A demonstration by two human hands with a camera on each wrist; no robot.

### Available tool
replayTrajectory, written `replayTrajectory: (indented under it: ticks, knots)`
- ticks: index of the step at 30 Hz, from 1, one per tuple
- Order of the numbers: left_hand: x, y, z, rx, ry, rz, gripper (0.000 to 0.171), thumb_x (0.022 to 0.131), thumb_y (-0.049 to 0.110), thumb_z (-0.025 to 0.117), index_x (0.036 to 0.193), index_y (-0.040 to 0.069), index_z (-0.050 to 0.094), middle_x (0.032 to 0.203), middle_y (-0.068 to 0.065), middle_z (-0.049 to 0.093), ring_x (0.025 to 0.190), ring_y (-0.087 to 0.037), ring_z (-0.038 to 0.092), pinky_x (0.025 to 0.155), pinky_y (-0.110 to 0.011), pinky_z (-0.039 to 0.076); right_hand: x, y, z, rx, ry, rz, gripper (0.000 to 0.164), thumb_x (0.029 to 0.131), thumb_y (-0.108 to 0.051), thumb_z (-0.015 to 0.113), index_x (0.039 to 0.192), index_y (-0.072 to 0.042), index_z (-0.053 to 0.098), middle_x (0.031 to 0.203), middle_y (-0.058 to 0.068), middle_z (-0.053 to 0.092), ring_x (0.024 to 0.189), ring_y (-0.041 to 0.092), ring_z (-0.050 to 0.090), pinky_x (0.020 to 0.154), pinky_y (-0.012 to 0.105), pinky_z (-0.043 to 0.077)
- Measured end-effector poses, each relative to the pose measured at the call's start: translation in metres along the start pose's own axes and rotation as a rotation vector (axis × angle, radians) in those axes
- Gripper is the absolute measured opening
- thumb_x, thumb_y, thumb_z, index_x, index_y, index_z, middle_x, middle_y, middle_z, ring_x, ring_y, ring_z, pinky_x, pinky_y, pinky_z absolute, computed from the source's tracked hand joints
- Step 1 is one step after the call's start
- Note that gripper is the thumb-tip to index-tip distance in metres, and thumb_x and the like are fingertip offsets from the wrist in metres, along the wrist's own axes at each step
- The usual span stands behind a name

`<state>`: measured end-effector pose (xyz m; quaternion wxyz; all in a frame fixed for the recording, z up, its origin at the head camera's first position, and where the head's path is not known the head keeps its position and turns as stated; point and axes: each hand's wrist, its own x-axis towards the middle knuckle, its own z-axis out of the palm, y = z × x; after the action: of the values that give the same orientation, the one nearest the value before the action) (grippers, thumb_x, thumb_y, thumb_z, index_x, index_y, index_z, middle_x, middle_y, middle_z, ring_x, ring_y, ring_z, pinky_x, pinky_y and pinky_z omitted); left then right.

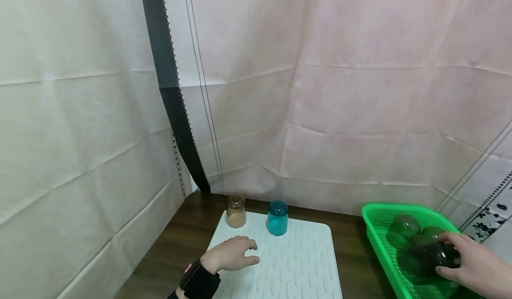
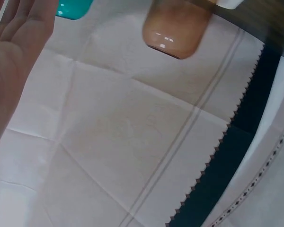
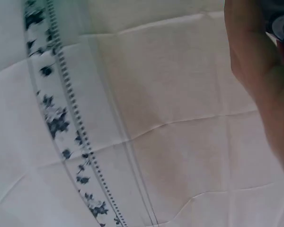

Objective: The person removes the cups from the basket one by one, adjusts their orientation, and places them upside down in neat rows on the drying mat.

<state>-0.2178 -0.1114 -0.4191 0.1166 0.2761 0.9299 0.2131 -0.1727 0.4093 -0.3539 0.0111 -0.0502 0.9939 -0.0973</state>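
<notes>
No legible text (red mark (image 1: pixel 188 267) on black wristband (image 1: pixel 201 283) too small).

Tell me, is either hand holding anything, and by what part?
The right hand holds a dark glass by its sides, near one end; the left hand holds nothing.

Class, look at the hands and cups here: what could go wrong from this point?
The right hand grips a dark cup close to other cups in the green basket; lifting it might knock them together.
The left hand is near the blue cup on the white mat; a careless reach could tip it.
The brown cup stands at the mat's corner, so a nudge might push it off.
</notes>
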Motion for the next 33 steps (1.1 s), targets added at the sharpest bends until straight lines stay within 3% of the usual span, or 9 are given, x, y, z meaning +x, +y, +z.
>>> replayTrajectory:
  ticks: [9, 17, 22, 25, 33]
  knots:
    - [0.024, 0.020, 0.006, 0.013, 0.027, 0.046, 0.043, 0.088, 0.044, 0.062, 0.119, 0.013, 0.063, 0.109, 0.005, 0.061, 0.103, -0.012, 0.055, 0.085, -0.031, 0.047, 0.012, -0.043, 0.008, 0.264, -0.040, -0.099, 0.068, 0.076, -0.037, 0.077, 0.120, 0.007, 0.049, 0.111, 0.017, 0.057, 0.095, 0.035, 0.059, 0.071, 0.046, 0.051]
    - [0.044, 0.044, 0.008, -0.002, 0.013, 0.097, 0.074, 0.081, 0.055, 0.067, 0.137, 0.011, 0.047, 0.133, -0.002, 0.049, 0.121, -0.014, 0.047, 0.092, -0.030, 0.044, 0.027, -0.102, 0.055, 0.425, -0.018, -0.105, 0.064, 0.074, -0.031, 0.080, 0.121, 0.001, 0.051, 0.110, 0.011, 0.059, 0.094, 0.028, 0.058, 0.070, 0.042, 0.049]
    - [0.057, 0.054, 0.018, 0.012, 0.005, 0.159, 0.081, 0.077, 0.056, 0.070, 0.139, 0.011, 0.043, 0.134, -0.001, 0.047, 0.120, -0.011, 0.046, 0.091, -0.028, 0.044, 0.035, -0.134, 0.090, 0.554, 0.022, -0.158, 0.056, 0.071, -0.023, 0.081, 0.116, -0.004, 0.054, 0.102, 0.006, 0.060, 0.088, 0.018, 0.057, 0.069, 0.035, 0.047]
    - [0.063, 0.060, 0.026, 0.021, -0.009, 0.180, 0.082, 0.075, 0.055, 0.073, 0.138, 0.011, 0.044, 0.132, 0.000, 0.047, 0.117, -0.010, 0.045, 0.089, -0.027, 0.045, 0.039, -0.147, 0.105, 0.608, -0.005, -0.150, 0.056, 0.072, -0.024, 0.080, 0.118, -0.003, 0.053, 0.103, 0.007, 0.059, 0.088, 0.019, 0.056, 0.069, 0.035, 0.048]
    - [0.072, 0.060, 0.039, 0.017, -0.026, 0.175, 0.077, 0.072, 0.051, 0.078, 0.133, 0.016, 0.048, 0.116, 0.008, 0.050, 0.093, -0.002, 0.046, 0.076, -0.021, 0.046, 0.044, -0.160, 0.120, 0.694, -0.060, -0.116, 0.056, 0.076, -0.023, 0.077, 0.121, 0.000, 0.051, 0.109, 0.011, 0.058, 0.092, 0.024, 0.058, 0.071, 0.041, 0.051]
